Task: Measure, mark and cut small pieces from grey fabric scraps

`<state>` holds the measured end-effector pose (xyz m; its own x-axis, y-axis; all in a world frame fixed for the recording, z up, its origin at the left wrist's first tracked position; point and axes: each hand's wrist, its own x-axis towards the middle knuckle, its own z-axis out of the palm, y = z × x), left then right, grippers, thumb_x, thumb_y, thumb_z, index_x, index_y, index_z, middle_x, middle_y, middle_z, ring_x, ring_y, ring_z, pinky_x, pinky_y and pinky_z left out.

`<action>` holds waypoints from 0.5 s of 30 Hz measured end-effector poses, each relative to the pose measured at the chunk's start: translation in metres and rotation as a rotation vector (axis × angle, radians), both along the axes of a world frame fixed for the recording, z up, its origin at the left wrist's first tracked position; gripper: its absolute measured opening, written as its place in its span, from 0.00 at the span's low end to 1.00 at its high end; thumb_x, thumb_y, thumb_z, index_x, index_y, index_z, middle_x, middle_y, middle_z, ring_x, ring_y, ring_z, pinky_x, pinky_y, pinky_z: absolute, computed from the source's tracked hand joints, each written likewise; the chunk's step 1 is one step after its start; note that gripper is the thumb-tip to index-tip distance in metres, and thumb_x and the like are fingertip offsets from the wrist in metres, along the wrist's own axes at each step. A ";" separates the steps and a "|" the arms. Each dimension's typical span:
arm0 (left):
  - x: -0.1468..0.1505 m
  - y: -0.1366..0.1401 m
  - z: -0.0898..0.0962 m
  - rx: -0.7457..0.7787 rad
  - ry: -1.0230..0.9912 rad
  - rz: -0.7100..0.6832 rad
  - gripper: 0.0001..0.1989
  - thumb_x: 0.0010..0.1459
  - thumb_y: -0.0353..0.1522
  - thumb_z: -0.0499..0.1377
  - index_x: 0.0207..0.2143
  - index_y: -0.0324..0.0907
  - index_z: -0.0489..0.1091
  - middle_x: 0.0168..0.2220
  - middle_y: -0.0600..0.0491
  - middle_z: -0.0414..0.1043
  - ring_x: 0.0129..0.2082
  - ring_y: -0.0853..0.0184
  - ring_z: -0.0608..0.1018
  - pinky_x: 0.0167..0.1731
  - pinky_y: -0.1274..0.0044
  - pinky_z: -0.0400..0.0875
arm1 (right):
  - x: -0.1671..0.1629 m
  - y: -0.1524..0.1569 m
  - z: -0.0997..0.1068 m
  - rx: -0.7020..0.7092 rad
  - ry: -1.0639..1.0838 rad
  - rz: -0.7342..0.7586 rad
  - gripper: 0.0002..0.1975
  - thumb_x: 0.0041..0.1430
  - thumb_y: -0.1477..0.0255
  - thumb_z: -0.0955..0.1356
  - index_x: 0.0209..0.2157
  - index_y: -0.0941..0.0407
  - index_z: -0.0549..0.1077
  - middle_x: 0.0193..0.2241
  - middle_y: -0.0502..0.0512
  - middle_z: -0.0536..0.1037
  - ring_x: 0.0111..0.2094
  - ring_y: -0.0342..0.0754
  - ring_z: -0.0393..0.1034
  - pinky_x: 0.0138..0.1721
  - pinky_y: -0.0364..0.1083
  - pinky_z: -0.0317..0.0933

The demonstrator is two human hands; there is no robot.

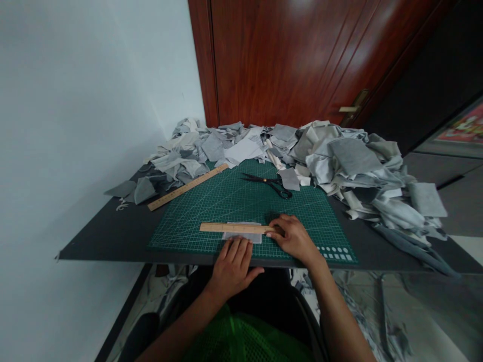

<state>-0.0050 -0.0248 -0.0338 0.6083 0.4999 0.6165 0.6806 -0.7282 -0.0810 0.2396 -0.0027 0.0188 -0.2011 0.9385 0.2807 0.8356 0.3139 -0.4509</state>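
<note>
A pale grey piece of fabric lies near the front of the green cutting mat. Across its upper part rests a wooden ruler. The ruler's right end is between the thumb and curled fingers of my right hand. My left hand lies flat, fingers stretched out, their tips on the fabric's lower edge and the thumb pointing right. Farther back on the mat, black scissors lie with a small grey fabric scrap beside their handles.
A second wooden ruler lies slanted over the mat's left edge. Fabric scraps are heaped along the back and in a taller pile at right. The dark table stands against a white wall and a brown door.
</note>
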 end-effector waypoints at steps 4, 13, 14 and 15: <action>0.000 -0.001 0.000 0.006 0.001 -0.008 0.31 0.70 0.50 0.51 0.54 0.30 0.73 0.53 0.38 0.78 0.54 0.50 0.77 0.60 0.60 0.63 | 0.000 0.000 0.000 -0.005 0.017 -0.002 0.07 0.61 0.66 0.74 0.39 0.53 0.78 0.33 0.52 0.76 0.35 0.51 0.71 0.41 0.49 0.59; 0.003 -0.005 -0.003 -0.036 0.009 0.027 0.34 0.67 0.53 0.54 0.57 0.31 0.72 0.55 0.39 0.76 0.57 0.50 0.75 0.62 0.59 0.61 | 0.002 -0.001 -0.003 0.005 0.011 0.000 0.07 0.64 0.65 0.72 0.40 0.53 0.78 0.33 0.53 0.76 0.35 0.52 0.71 0.41 0.50 0.59; 0.003 -0.005 -0.003 -0.039 0.013 0.028 0.34 0.67 0.53 0.54 0.57 0.32 0.71 0.55 0.39 0.76 0.57 0.50 0.75 0.62 0.59 0.61 | 0.002 -0.001 -0.004 0.013 0.006 0.005 0.07 0.65 0.64 0.72 0.40 0.53 0.78 0.33 0.53 0.76 0.35 0.52 0.71 0.42 0.50 0.59; 0.003 -0.005 -0.003 -0.040 0.015 0.027 0.33 0.67 0.52 0.53 0.57 0.32 0.71 0.55 0.39 0.76 0.57 0.50 0.74 0.63 0.59 0.61 | 0.002 -0.001 -0.004 0.023 0.000 0.011 0.08 0.65 0.63 0.71 0.40 0.53 0.77 0.34 0.53 0.77 0.36 0.52 0.71 0.42 0.51 0.59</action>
